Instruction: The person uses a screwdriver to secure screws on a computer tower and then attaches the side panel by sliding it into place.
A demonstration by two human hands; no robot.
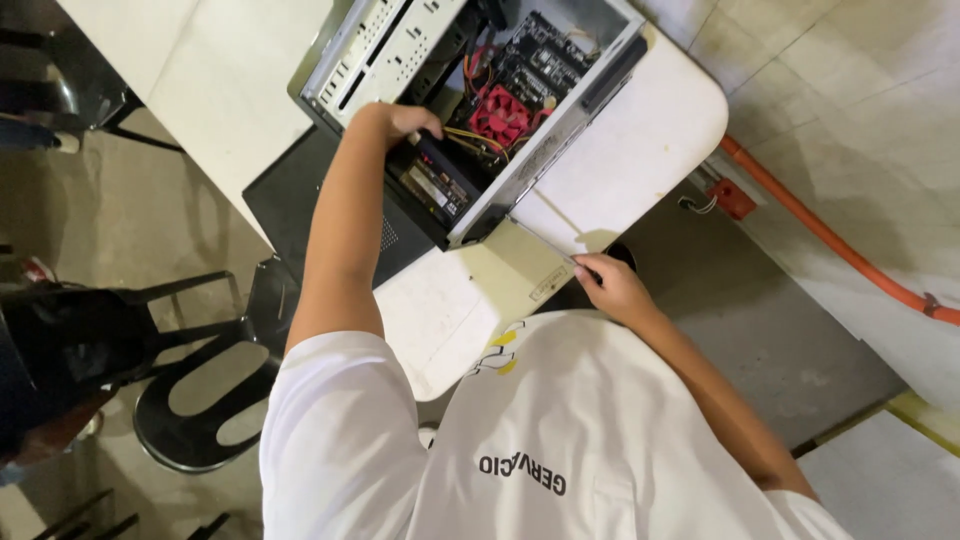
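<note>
An open desktop computer case (pixel 575 110) lies on a white table (pixel 640 150), showing a red fan (pixel 500 110) and coloured wires. My left hand (pixel 400 122) reaches into the case, its fingers curled over the top edge of a black power supply box (pixel 435 185). My right hand (pixel 615 287) sits at the table's near edge and grips a thin screwdriver (pixel 545 243). The screwdriver's shaft points up-left toward the case's near corner.
A black side panel (pixel 285 205) lies under the case at the table's left edge. A black chair (pixel 200 400) stands to the left on the floor. An orange pipe (pixel 830 240) and a small red box (pixel 735 197) run along the tiled floor at the right.
</note>
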